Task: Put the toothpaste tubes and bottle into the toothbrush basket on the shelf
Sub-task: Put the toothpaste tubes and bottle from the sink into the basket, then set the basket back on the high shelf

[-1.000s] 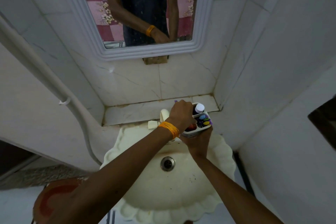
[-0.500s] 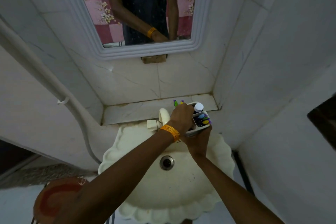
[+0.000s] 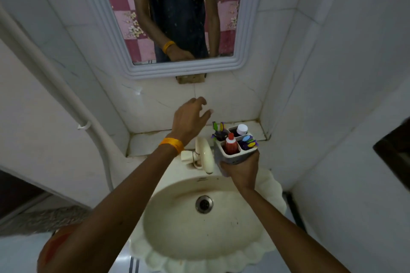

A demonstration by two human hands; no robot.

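Observation:
My right hand (image 3: 240, 168) grips the white toothbrush basket (image 3: 230, 157) from below, holding it above the sink's right rim. The basket has four compartments. A red toothpaste tube with a white cap (image 3: 230, 143) stands in the near left one. A dark bottle with a white cap (image 3: 241, 129) stands in the far right one. Toothbrushes (image 3: 218, 129) fill the far left compartment, and more coloured brush handles (image 3: 249, 141) fill the near right one. My left hand (image 3: 190, 121), with an orange band on the wrist, hovers empty above the shelf, fingers spread, to the left of the basket.
A tiled shelf (image 3: 150, 142) runs along the wall behind the cream sink (image 3: 199, 224). A cream tap (image 3: 203, 154) sits just left of the basket. A white-framed mirror (image 3: 177, 17) hangs above. A white pipe (image 3: 88, 122) runs down the left wall. Walls close in on both sides.
My left hand has lifted off the basket and moved up and left, now empty and spread. The red toothpaste tube it covered now shows in the basket. The right hand still holds the basket.

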